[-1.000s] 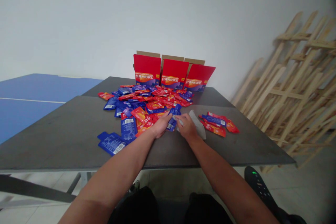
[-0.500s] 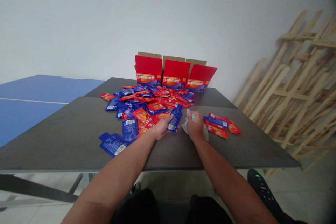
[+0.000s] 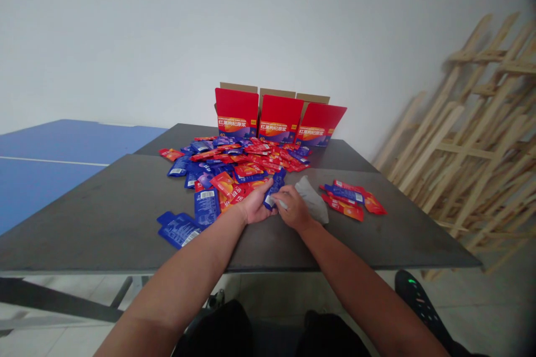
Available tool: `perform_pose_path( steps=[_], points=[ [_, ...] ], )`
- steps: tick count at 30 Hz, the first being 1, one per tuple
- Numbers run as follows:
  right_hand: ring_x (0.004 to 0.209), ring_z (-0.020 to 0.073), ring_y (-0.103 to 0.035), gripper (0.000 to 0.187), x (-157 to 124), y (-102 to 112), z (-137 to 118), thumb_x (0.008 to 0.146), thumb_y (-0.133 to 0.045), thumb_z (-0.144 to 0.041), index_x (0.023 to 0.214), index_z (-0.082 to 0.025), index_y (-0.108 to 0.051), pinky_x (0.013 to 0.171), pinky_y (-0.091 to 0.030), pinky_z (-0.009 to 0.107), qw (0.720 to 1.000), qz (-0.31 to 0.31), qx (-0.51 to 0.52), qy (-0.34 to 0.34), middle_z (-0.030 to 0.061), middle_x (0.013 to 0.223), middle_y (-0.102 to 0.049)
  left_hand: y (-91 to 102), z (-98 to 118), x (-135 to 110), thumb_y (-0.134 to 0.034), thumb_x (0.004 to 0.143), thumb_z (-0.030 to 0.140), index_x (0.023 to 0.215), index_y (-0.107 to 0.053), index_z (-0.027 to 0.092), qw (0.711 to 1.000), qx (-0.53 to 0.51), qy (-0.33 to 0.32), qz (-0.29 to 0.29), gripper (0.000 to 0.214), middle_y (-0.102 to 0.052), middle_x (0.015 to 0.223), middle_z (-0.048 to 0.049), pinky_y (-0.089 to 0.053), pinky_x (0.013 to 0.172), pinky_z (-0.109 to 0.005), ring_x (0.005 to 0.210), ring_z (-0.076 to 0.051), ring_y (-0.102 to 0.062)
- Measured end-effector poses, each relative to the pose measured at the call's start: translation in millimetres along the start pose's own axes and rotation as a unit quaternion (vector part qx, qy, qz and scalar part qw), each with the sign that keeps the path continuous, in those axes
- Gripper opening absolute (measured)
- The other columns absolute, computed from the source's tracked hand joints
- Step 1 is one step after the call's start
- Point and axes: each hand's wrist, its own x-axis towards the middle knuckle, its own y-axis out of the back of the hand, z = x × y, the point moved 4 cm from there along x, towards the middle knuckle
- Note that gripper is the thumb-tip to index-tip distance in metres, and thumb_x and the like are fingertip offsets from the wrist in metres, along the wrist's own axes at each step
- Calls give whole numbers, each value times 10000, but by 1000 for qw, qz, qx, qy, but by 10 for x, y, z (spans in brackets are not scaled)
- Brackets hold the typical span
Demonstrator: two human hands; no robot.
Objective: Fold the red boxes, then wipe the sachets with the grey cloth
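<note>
A big pile of red and blue pouches (image 3: 234,167) lies on the dark table (image 3: 104,212), with red boxes (image 3: 278,117) behind it; the left hand (image 3: 255,207) is closed around a blue pouch (image 3: 273,191) at the pile's edge; the right hand (image 3: 294,210) pinches a pale cloth (image 3: 313,201) and holds it against that pouch; some more pouches (image 3: 345,202) lie apart on the right.

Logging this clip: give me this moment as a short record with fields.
left hand: holds a blue pouch
right hand: holds a grey cloth to that pouch's lower end
nearby: pile of red and blue pouches; smaller group of pouches
behind: three open cardboard boxes
surface: dark table
room: blue table; wooden frames
</note>
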Motion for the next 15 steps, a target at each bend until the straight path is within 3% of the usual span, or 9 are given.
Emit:
perform_pose_path(
  steps=[6, 15],
  points=[
    [887, 202, -606, 166, 21, 130, 174, 924, -504, -286, 964, -212, -646, 820, -517, 352, 989, 97, -21, -111, 66, 903, -632, -9, -75, -49, -572, 859, 543, 902, -628, 150, 996, 68, 58, -7, 399, -637, 729, -41, -397, 438, -201, 557, -130, -591],
    [868, 203, -590, 221, 16, 235, 335, 928, -480, -354, 908, -201, -638, 821, -490, 355, 967, 165, -43, -188, 64, 878, -632, -15, -85, -74, -578, 858, 529, 960, -632, 138, 992, 103, 72, -19, 408, -629, 775, -53, -412, 428, -198, 562, -120, -576]
  ],
)
